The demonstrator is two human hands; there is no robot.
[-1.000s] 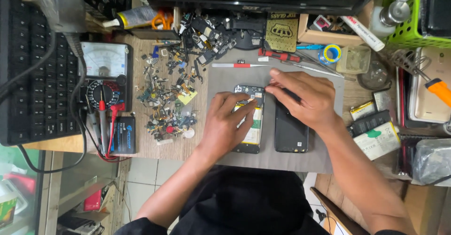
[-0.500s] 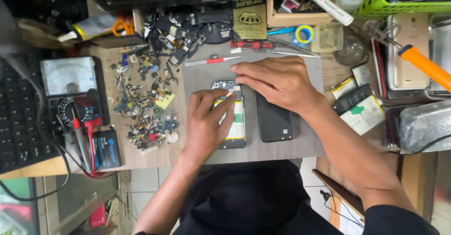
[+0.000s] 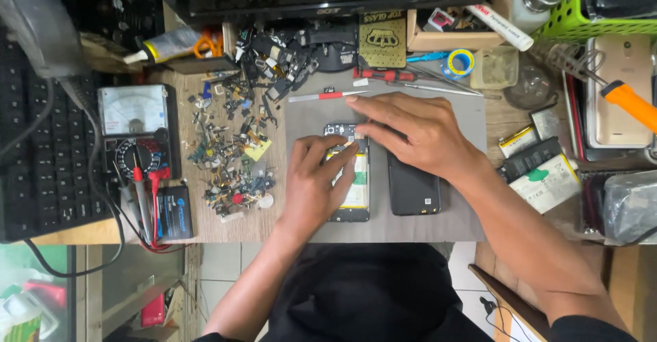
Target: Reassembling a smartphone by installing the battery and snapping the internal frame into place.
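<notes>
An opened smartphone (image 3: pixel 353 191), its back removed and its yellow-white battery and circuit board showing, lies on a grey work mat (image 3: pixel 383 227). My left hand (image 3: pixel 311 181) rests flat on its left side, fingers pressing the phone. My right hand (image 3: pixel 410 126) reaches over the phone's upper end, fingertips at the board near the camera. Whether it holds a small tool is hidden. The phone's black back cover (image 3: pixel 413 190) lies just right of the phone, partly under my right wrist.
A pile of small scrap parts (image 3: pixel 233 157) lies left of the mat, beside an analog multimeter (image 3: pixel 135 130) with probes and a black keyboard (image 3: pixel 34 171). Batteries (image 3: pixel 540 167) and a soldering iron (image 3: pixel 626 102) are on the right. Screwdrivers, tweezers and tape (image 3: pixel 460 61) sit behind the mat.
The view has shifted slightly; both hands stay on the opened phone, with my right fingertips still working at its upper end.
</notes>
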